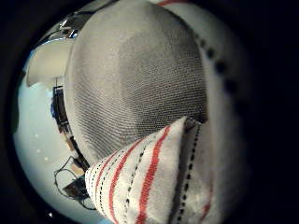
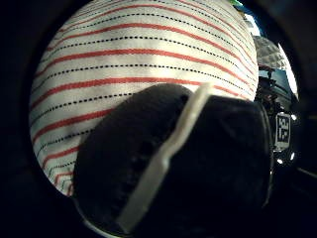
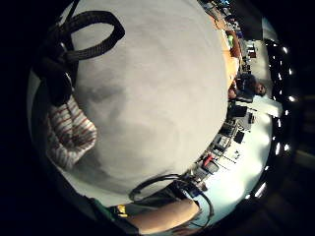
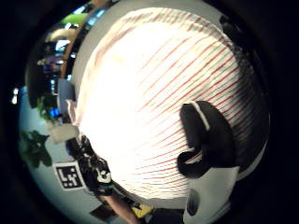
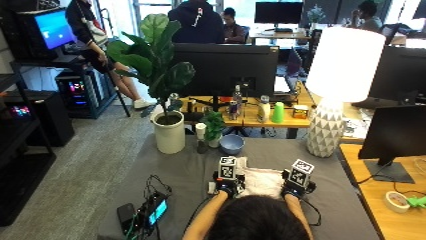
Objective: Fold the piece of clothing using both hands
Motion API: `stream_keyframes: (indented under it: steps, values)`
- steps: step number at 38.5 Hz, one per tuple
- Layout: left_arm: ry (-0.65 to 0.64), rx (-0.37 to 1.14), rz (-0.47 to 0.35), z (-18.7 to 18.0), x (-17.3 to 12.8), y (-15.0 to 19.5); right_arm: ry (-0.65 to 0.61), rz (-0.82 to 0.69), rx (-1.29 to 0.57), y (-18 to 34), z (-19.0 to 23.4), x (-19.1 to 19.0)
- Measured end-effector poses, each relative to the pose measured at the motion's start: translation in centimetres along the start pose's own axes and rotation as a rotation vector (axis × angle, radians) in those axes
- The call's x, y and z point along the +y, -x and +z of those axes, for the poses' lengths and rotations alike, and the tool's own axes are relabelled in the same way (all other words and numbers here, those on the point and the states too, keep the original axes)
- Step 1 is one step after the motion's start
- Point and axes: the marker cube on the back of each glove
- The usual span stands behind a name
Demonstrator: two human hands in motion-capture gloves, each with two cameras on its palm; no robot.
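Observation:
A white piece of clothing [image 5: 261, 181] with red stripes and black dotted lines lies bunched on the grey table [image 5: 173, 170], just in front of the person. My left hand [image 5: 226, 189] is at its left edge. The left thumb [image 2: 163, 163] lies curled over the striped cloth [image 2: 138, 59], and a fold of the cloth [image 1: 149, 182] stands up off the table beside the palm. My right hand [image 5: 297, 189] is at the cloth's right edge, its thumb [image 4: 205, 140] bent onto the stripes [image 4: 140, 93]. A gathered bit of cloth [image 3: 69, 132] sits beside the right fingers.
Behind the clothing stand a blue bowl [image 5: 231, 144], a small plant [image 5: 213, 127], a big potted plant [image 5: 168, 132] and a white lamp [image 5: 331, 125]. A device with cables [image 5: 150, 210] lies at the front left. Monitors line the desk beyond.

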Motion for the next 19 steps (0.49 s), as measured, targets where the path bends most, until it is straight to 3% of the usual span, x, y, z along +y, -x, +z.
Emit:
stream_keyframes:
  steps: [7, 14, 19]
  values:
    - [0.011, 0.015, -0.008, -0.4, -0.1, 0.2, -0.135, -0.02, -0.121, 1.2, -0.5, -0.7]
    - [0.062, 0.071, 0.015, -0.8, 0.0, 0.5, 0.116, 0.025, -0.188, 1.1, -3.1, -0.2]
    - [0.055, 0.118, 0.035, -1.0, -0.1, 0.5, 0.052, 0.008, -0.184, 2.5, -7.6, -0.4]
